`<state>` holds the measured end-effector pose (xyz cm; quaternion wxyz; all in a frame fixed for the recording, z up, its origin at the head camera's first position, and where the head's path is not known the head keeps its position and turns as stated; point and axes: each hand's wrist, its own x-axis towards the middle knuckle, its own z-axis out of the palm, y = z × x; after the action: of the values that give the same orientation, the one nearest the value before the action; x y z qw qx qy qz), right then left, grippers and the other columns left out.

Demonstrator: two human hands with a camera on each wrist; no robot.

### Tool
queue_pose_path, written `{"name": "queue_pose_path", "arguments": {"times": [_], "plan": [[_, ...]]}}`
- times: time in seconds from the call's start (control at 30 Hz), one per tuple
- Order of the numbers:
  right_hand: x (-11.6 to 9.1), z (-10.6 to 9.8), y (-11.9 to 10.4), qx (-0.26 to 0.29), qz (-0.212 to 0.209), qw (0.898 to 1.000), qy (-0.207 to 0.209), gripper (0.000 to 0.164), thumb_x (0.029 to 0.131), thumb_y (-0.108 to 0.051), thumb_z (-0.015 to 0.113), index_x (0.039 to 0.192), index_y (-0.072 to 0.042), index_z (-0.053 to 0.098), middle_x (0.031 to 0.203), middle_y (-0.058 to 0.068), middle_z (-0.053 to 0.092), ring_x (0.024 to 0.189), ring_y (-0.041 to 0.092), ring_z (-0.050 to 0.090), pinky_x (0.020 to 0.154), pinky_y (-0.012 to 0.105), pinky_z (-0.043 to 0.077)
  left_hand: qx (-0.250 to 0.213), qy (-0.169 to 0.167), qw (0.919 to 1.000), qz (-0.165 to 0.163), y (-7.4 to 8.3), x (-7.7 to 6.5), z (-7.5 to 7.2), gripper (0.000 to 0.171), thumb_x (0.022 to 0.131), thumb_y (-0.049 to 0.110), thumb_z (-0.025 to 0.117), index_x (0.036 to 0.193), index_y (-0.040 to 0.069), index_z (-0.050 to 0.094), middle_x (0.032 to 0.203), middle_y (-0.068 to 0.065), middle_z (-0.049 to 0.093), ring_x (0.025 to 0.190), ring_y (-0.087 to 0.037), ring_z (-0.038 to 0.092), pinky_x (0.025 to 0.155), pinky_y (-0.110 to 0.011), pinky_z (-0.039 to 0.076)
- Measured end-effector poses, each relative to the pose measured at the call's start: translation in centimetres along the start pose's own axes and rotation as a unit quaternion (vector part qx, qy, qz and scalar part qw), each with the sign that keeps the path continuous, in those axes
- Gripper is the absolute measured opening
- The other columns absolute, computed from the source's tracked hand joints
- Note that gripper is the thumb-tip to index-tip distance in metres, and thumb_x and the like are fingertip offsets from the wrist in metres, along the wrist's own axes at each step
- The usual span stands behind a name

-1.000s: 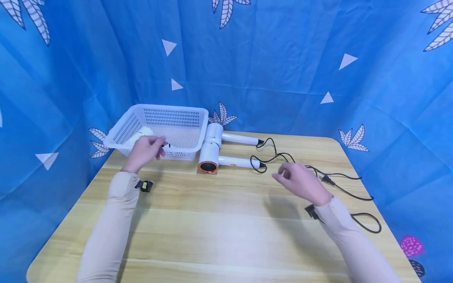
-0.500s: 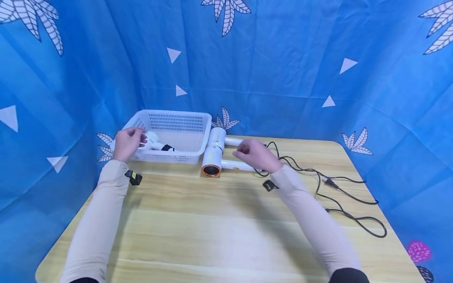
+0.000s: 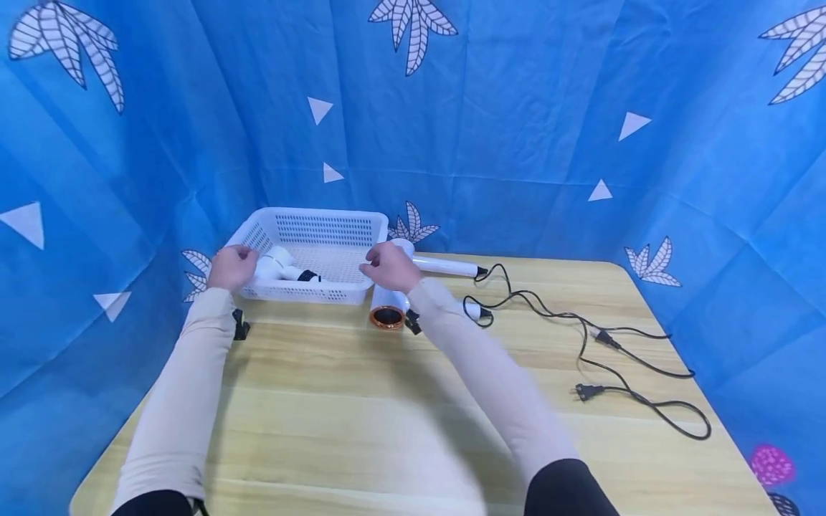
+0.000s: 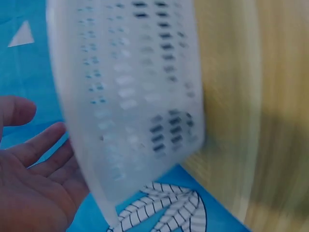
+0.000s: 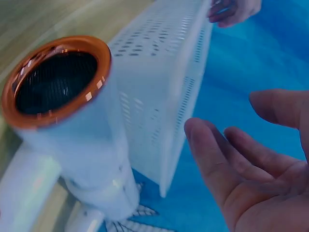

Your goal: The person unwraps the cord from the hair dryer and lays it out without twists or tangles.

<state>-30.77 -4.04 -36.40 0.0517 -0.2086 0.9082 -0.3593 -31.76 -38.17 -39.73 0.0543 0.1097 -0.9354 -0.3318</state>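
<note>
A white slotted plastic basket point(image 3: 310, 292) stands at the back left of the table, with a white hair dryer point(image 3: 279, 262) lying in its left part. My left hand point(image 3: 234, 266) is at the basket's left end; in the left wrist view its fingertips point(image 4: 58, 129) reach the rim, thumb spread apart. Over the basket's right end is my right hand point(image 3: 392, 266), fingers loosely bent and nothing between them in the right wrist view. Beneath that wrist lie two more white hair dryers, the nearer point(image 3: 387, 317) with a copper-coloured ring, the farther showing its handle point(image 3: 445, 266).
Black cords point(image 3: 542, 308) trail from the dryer handles across the right side of the wooden table point(image 3: 335, 430). They end in two plugs, one plug point(image 3: 589, 392) nearer the front. A blue patterned curtain point(image 3: 516, 143) hangs close behind the table and along both sides.
My right hand has moved left from above the cords, across the dryers, to the basket's right end. My left hand has shifted left from over the basket's front to its left end.
</note>
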Motion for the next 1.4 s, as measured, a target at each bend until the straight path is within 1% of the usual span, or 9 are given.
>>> {"name": "queue_pose_path", "arguments": {"times": [0.27, 0.33, 0.47, 0.57, 0.7, 0.8, 0.93, 1.17, 1.4], "plan": [[3.5, 3.3, -0.2, 0.004, 0.008, 1.000, 0.000, 0.021, 0.102, -0.015, 0.063, 0.112, -0.001, 0.074, 0.109, 0.013, 0.077, 0.086, 0.017, 0.070, 0.070, 0.022, 0.059, 0.075, -0.066, 0.9950, -0.007, -0.4, 0.8, 0.6, 0.065, 0.106, 0.035, 0.039, 0.147, -0.016, 0.037, 0.143, -0.042, 0.047, 0.128, -0.056, 0.052, 0.110, -0.069, 0.046], [4.2, 3.8, -0.6, -0.015, 0.009, 1.000, -0.019, 0.020, 0.102, -0.017, 0.063, 0.105, -0.002, 0.076, 0.096, 0.009, 0.077, 0.072, 0.013, 0.064, 0.060, 0.019, 0.053, 0.090, -0.077, 0.9929, -0.006, -0.9, 1.4, 0.4, 0.067, 0.105, 0.036, 0.040, 0.145, -0.017, 0.036, 0.141, -0.043, 0.047, 0.125, -0.055, 0.052, 0.107, -0.069, 0.046], [5.5, 4.6, -1.8, -0.064, 0.005, 0.996, -0.065, 0.027, 0.103, -0.019, 0.063, 0.080, -0.006, 0.069, 0.063, -0.001, 0.058, 0.052, 0.008, 0.045, 0.048, 0.018, 0.039, 0.121, -0.096, 0.9877, -0.021, -2.0, 2.0, 0.1, 0.068, 0.105, 0.040, 0.042, 0.142, -0.016, 0.038, 0.135, -0.039, 0.050, 0.115, -0.050, 0.054, 0.097, -0.067, 0.050], [6.2, 5.4, -2.4, -0.109, -0.004, 0.990, -0.087, 0.034, 0.103, -0.021, 0.062, 0.071, -0.011, 0.057, 0.057, -0.004, 0.041, 0.051, 0.009, 0.038, 0.049, 0.020, 0.036, 0.149, -0.102, 0.9832, -0.027, -2.1, 1.6, 0.0, 0.067, 0.105, 0.041, 0.042, 0.140, -0.016, 0.040, 0.129, -0.037, 0.053, 0.106, -0.046, 0.055, 0.089, -0.063, 0.051], [6.9, 6.5, -2.7, -0.139, 0.018, 0.984, -0.109, 0.025, 0.104, -0.025, 0.061, 0.084, -0.010, 0.060, 0.064, -0.003, 0.039, 0.056, 0.011, 0.039, 0.056, 0.023, 0.040, 0.170, -0.120, 0.9777, -0.025, -2.2, 1.9, 0.2, 0.066, 0.105, 0.042, 0.040, 0.137, -0.015, 0.043, 0.125, -0.036, 0.056, 0.103, -0.044, 0.056, 0.086, -0.060, 0.050], [7.5, 7.1, -2.4, -0.138, 0.062, 0.981, -0.123, 0.020, 0.104, -0.029, 0.062, 0.104, -0.010, 0.065, 0.075, -0.001, 0.054, 0.066, 0.013, 0.050, 0.064, 0.025, 0.046, 0.182, -0.134, 0.9741, -0.016, -2.4, 2.6, 0.6, 0.064, 0.104, 0.042, 0.039, 0.133, -0.014, 0.048, 0.125, -0.035, 0.057, 0.106, -0.046, 0.058, 0.089, -0.060, 0.051], [8.9, 7.6, -1.7, -0.134, 0.102, 0.976, -0.135, 0.032, 0.099, -0.032, 0.069, 0.124, -0.012, 0.066, 0.105, 0.001, 0.072, 0.087, 0.015, 0.063, 0.077, 0.027, 0.054, 0.189, -0.138, 0.9722, -0.007, -2.6, 3.5, 1.2, 0.062, 0.101, 0.043, 0.041, 0.125, -0.012, 0.053, 0.122, -0.034, 0.059, 0.105, -0.045, 0.059, 0.089, -0.059, 0.052], [11.2, 8.2, -0.5, -0.143, 0.138, 0.965, -0.172, 0.043, 0.092, -0.031, 0.077, 0.129, -0.014, 0.063, 0.111, 0.001, 0.069, 0.093, 0.016, 0.062, 0.075, 0.027, 0.054, 0.176, -0.132, 0.9756, -0.010, -2.0, 3.6, 1.7, 0.060, 0.095, 0.045, 0.054, 0.122, -0.009, 0.059, 0.118, -0.030, 0.063, 0.099, -0.040, 0.060, 0.082, -0.051, 0.054], [10.6, 8.4, -0.8, -0.158, 0.137, 0.960, -0.186, 0.040, 0.094, -0.017, 0.070, 0.132, -0.013, 0.062, 0.116, 0.002, 0.067, 0.098, 0.015, 0.060, 0.077, 0.024, 0.054, 0.167, -0.140, 0.9749, -0.043, -1.1, 3.4, 1.9, 0.063, 0.091, 0.043, 0.065, 0.124, -0.010, 0.058, 0.115, -0.028, 0.063, 0.095, -0.036, 0.060, 0.074, -0.042, 0.052]]}}
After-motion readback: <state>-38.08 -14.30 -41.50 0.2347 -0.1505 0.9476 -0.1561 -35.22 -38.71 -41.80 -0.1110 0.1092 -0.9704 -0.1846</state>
